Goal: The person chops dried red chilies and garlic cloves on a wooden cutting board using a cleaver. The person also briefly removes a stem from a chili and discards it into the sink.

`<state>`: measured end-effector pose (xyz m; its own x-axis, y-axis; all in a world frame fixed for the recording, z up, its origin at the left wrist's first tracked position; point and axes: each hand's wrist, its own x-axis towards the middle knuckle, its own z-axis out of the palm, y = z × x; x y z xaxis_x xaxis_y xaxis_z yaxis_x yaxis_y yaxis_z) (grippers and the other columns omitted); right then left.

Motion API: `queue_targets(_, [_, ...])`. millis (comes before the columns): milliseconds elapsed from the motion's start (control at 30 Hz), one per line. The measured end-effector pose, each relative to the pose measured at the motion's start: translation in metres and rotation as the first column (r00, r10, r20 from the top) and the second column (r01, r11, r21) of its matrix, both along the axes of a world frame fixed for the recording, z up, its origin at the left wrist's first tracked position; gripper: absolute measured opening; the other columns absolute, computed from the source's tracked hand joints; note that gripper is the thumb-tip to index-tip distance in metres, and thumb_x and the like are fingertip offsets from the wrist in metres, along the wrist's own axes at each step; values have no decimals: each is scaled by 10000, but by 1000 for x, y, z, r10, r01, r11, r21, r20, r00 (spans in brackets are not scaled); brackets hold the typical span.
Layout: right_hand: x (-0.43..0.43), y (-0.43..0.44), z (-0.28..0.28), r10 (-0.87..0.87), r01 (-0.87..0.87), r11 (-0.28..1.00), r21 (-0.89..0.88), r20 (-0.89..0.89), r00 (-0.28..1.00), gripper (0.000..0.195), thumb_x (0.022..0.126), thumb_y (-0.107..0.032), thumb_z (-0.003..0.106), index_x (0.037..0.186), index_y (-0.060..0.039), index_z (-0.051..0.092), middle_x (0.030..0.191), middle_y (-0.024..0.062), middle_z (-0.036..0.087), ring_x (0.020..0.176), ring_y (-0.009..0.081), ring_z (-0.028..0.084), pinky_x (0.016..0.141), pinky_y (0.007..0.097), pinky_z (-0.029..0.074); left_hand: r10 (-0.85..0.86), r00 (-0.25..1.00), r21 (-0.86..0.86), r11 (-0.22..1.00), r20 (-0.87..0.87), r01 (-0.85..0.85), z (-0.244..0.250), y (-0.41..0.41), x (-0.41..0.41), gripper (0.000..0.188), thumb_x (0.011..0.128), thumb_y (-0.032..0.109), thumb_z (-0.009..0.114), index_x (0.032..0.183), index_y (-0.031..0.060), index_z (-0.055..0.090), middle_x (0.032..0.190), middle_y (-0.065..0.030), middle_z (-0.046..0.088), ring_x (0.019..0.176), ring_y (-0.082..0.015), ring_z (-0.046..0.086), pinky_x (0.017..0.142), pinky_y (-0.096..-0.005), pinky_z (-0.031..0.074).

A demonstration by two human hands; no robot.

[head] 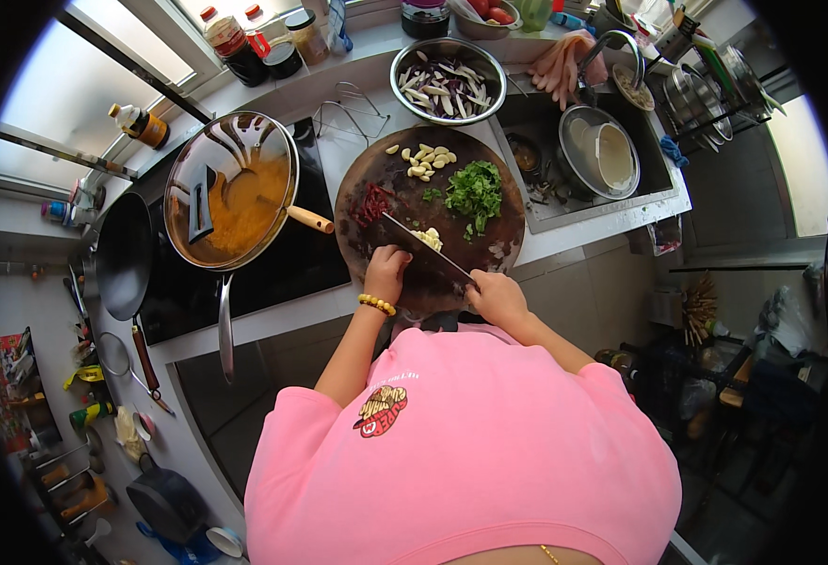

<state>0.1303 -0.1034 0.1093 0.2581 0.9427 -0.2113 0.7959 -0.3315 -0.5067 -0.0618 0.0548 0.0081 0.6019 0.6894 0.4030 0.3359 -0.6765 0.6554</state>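
Observation:
My right hand point(493, 295) grips the handle of a kitchen cleaver point(428, 248). Its blade runs slantwise over a round wooden chopping board point(449, 279). Sliced garlic point(429, 239) lies along the far side of the blade. Close to the near side of the blade, my left hand point(387, 272) rests over the board with fingers curled; whether anything is under them is hidden. Several peeled garlic cloves point(428, 159) are at the back of the board. Cut dried red chillies point(371, 203) lie to the left, and chopped green herbs point(475, 194) form a pile at the right.
Left of the board, a lidded pan point(234, 191) with orange-brown contents sits on a black cooktop point(279, 275) beside an empty wok point(124, 254). Behind are a wire rack point(350, 109) and a steel bowl of cut eggplant point(449, 81). A sink point(548, 208) holding bowls is at right.

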Motion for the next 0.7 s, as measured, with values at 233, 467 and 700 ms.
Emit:
queue_targets(233, [-1, -8, -9, 65, -70, 994, 83, 62, 996, 143, 898, -185, 581, 843, -55, 556, 757, 180, 646, 720, 391, 652, 634, 514, 513, 60, 997, 71, 996, -55, -56, 3, -6, 1, 113, 771, 24, 669, 848, 89, 721, 884, -92, 638, 839, -309, 622, 697, -416, 528])
queue_targets(467, [-6, 0, 9, 85, -87, 995, 45, 52, 995, 138, 905, -178, 567, 847, -54, 555, 778, 187, 656, 729, 395, 657, 640, 517, 514, 111, 992, 97, 990, -58, -105, -9, -7, -1, 136, 777, 11, 662, 865, 91, 726, 874, -99, 649, 820, -322, 636, 694, -425, 532])
queue_targets(700, [-12, 4, 8, 53, -53, 999, -6, 20, 998, 148, 912, -197, 582, 875, -55, 566, 781, 193, 651, 762, 415, 645, 669, 527, 506, 79, 996, 102, 992, -44, -74, -8, -3, -2, 122, 786, 24, 668, 874, 89, 723, 878, -109, 650, 824, -328, 636, 699, -427, 535])
